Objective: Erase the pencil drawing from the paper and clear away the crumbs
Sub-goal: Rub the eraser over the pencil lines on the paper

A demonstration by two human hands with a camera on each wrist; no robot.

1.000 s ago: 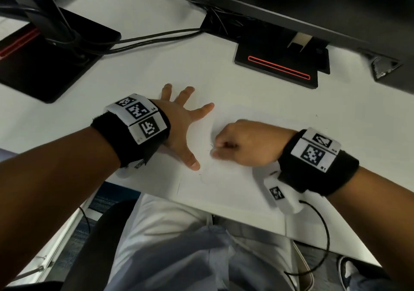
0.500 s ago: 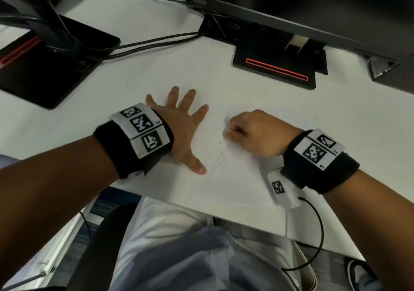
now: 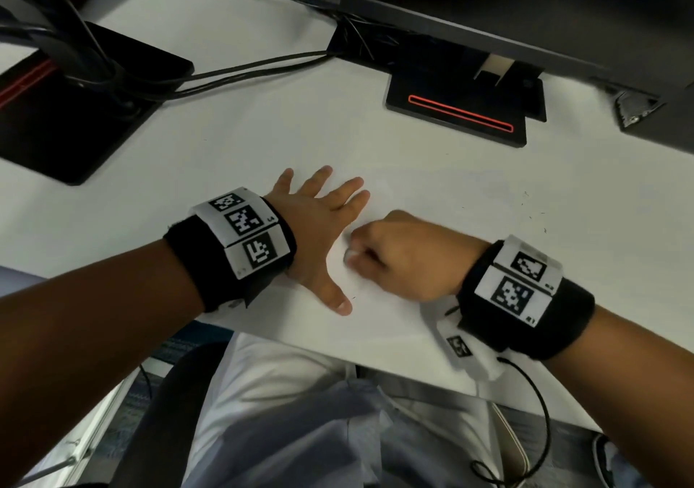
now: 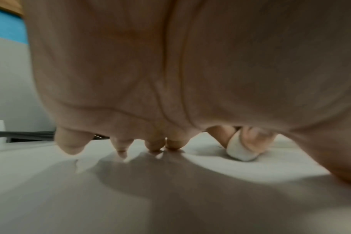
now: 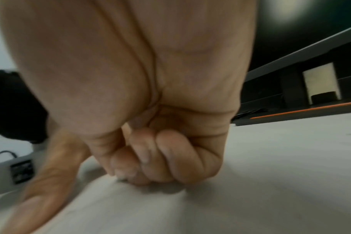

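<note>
A white sheet of paper (image 3: pixel 379 311) lies on the white desk near its front edge. My left hand (image 3: pixel 319 225) lies flat on the paper's left part, fingers spread and straight. My right hand (image 3: pixel 405 255) is curled into a fist just right of it and pinches a small white eraser (image 4: pixel 240 150) whose rounded end touches the paper. In the head view only a white tip of the eraser (image 3: pixel 351 256) shows. No pencil lines are plain to see around the eraser. Small dark crumbs (image 3: pixel 533 210) lie scattered on the desk to the right.
A black monitor base with a red stripe (image 3: pixel 460 112) stands behind the paper, under a wide monitor. Another black stand (image 3: pixel 75 112) with cables is at the left. The desk's front edge (image 3: pixel 375 363) runs just below my wrists, above my lap.
My right hand has slid left and towards me with the eraser, close to my left hand. The faint pencil marks seen half a second ago no longer show. My left hand stays pressed flat.
</note>
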